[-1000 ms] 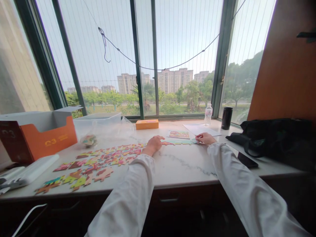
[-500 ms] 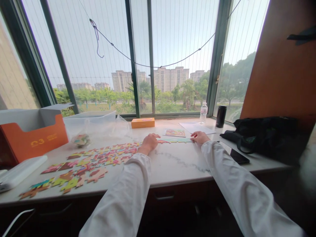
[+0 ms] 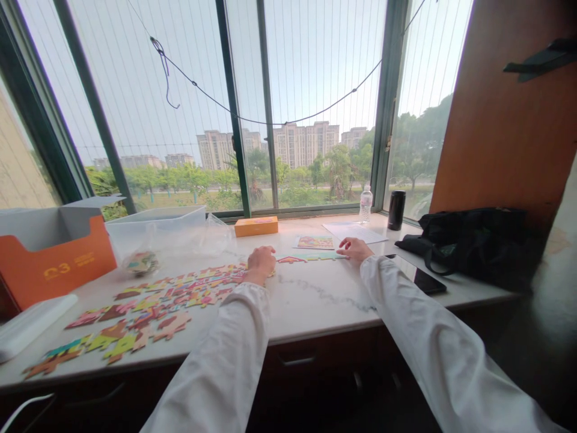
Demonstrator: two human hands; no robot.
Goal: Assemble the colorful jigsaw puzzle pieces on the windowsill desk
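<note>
A narrow strip of joined jigsaw puzzle pieces [image 3: 311, 257], pale green with a red roof shape on its left part, lies across the white countertop. My left hand [image 3: 261, 264] is just past the strip's left end, at the edge of the loose puzzle pieces [image 3: 193, 288]. Its fingers are loosely bent, nothing shows in them, and the fingertips are partly hidden. At the strip's right end is my right hand [image 3: 357, 249], with thumb and index finger apart. Behind the strip lies a small picture card [image 3: 315, 242] with a colourful print.
On the left stand an orange box [image 3: 58, 258], a clear plastic bin [image 3: 157, 225] and a bagged bundle [image 3: 140, 263]. A yellow-orange box [image 3: 256, 226], water bottle [image 3: 365, 204] and black tumbler [image 3: 396, 210] stand near the window. A dark tablet [image 3: 419, 275] and black bag [image 3: 469, 243] lie right.
My left hand has moved left, away from the strip toward the loose pieces. My right thumb and index finger have spread apart at the strip's right end. The view has shifted slightly right.
</note>
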